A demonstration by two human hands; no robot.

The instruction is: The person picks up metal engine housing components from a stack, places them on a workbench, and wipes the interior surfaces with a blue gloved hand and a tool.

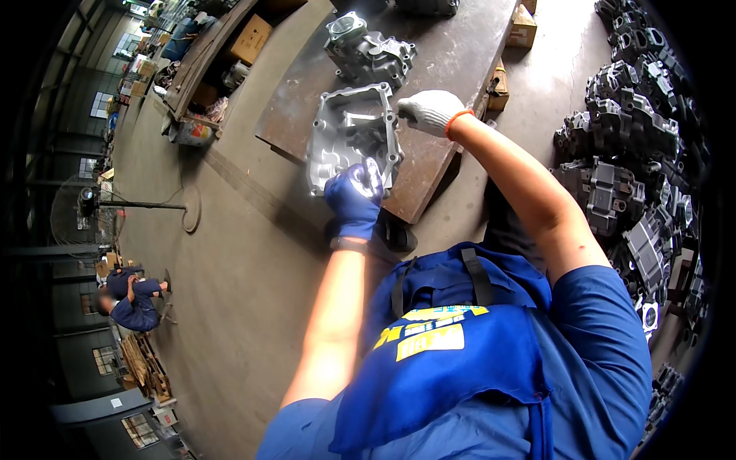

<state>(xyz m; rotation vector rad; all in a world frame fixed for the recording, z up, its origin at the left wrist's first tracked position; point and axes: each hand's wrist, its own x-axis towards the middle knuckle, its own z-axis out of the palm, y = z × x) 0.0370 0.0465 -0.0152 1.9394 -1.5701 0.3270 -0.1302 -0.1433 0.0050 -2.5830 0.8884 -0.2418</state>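
A grey cast-metal housing [318, 138] lies with its hollow side up at the near left of the metal table, partly beyond the table's edge. My left hand [355, 192], in a blue glove, is closed on its near rim. Beside its right rim is my right hand [434, 113], in a white knit glove with an orange cuff. The right fingers are curled, and whatever they may hold is hidden. A second metal casting [368, 52] sits farther back, with a round flange at its left end.
The brown metal table [429, 149] carries another dark casting [425, 6] at the back. Cardboard boxes [522, 28] stand right of it. Many castings [613, 192] are piled along the right. At left are a workbench [201, 57], a standing fan [88, 203] and a seated person [134, 301].
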